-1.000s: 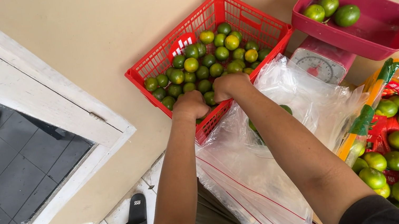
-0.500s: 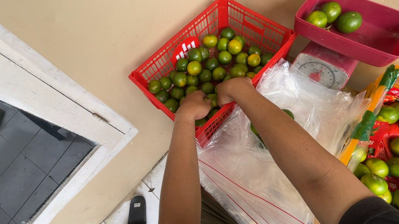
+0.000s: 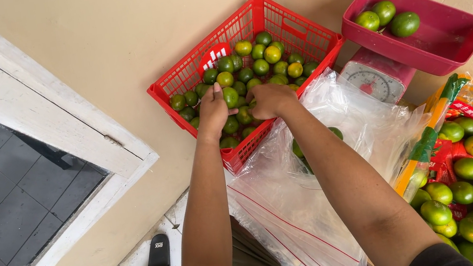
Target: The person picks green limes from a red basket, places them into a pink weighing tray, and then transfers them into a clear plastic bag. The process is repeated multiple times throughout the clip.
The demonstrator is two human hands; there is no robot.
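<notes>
My left hand (image 3: 212, 110) and right hand (image 3: 269, 99) lie close together in the red basket (image 3: 295, 25), fingers curled on the green oranges (image 3: 251, 67), while the clear bags (image 3: 298, 205) rest near on my lap, beside the scale (image 3: 376, 78) at right.

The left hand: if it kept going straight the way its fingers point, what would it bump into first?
Most likely the green and yellow citrus fruits piled in the red basket. The left hand already rests among them, fingers pointing toward the basket's far wall; depth is hard to judge.
</notes>
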